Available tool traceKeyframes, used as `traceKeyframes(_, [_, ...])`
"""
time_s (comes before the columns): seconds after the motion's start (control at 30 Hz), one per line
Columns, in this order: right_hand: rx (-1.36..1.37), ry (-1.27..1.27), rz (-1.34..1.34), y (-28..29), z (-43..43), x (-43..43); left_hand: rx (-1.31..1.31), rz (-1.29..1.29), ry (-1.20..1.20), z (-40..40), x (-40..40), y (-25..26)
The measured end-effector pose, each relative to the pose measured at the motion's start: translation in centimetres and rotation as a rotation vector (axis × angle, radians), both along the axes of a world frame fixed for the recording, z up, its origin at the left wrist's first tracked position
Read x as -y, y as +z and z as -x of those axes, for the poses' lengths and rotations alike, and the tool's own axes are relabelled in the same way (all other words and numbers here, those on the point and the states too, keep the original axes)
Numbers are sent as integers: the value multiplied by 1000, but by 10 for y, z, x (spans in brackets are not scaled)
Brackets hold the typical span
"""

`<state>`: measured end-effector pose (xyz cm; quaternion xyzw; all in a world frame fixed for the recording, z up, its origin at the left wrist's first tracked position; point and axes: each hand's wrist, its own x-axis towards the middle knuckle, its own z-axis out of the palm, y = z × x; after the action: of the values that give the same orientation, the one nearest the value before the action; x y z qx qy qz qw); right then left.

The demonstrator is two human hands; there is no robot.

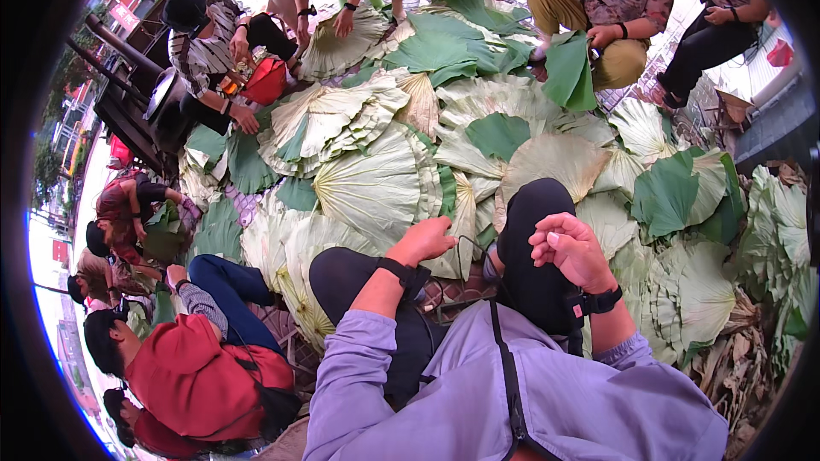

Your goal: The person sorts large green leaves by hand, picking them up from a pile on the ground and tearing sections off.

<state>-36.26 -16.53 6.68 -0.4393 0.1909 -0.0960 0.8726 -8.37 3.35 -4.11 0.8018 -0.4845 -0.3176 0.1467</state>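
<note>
My left hand (428, 241) is beyond my left knee, its fingertips pinched together at the bend of a thin black cord (475, 244). The cord arches between my knees and runs back towards my jacket. Above my right thigh I hold up my right hand (569, 248), fingers loosely bent and a little apart, nothing visible in it. Large lotus leaves lie in overlapping stacks before me. A pale stack (371, 182) with radiating veins fans out past my left hand. Beyond my right knee lies a brownish pale leaf (551, 163); near it is a dark green leaf (498, 136).
People sit around the leaves; one in red (205, 371) is close on my left. Across, a person's hand holds a folded green leaf (569, 73). A red bag (264, 82) is at the far left. Dry brown leaves (733, 368) and more stacks (695, 288) lie on my right.
</note>
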Motion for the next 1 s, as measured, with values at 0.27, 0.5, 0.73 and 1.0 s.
traceKeyframes(0.27, [15, 22, 13, -1, -4, -3, -15, 96, 10, 0, -9, -1])
traceKeyframes(0.5, [8, 10, 36, -5, -3, -4, -29, -44, -30, -3, -10, 2])
traceKeyframes(0.73, [5, -19, 47, -5, -2, -5, -23, 12, 9, -1, -11, -3])
traceKeyframes(1.0, [21, -23, 38, -5, -2, -6, -44, -13, 1, -2, -12, 0])
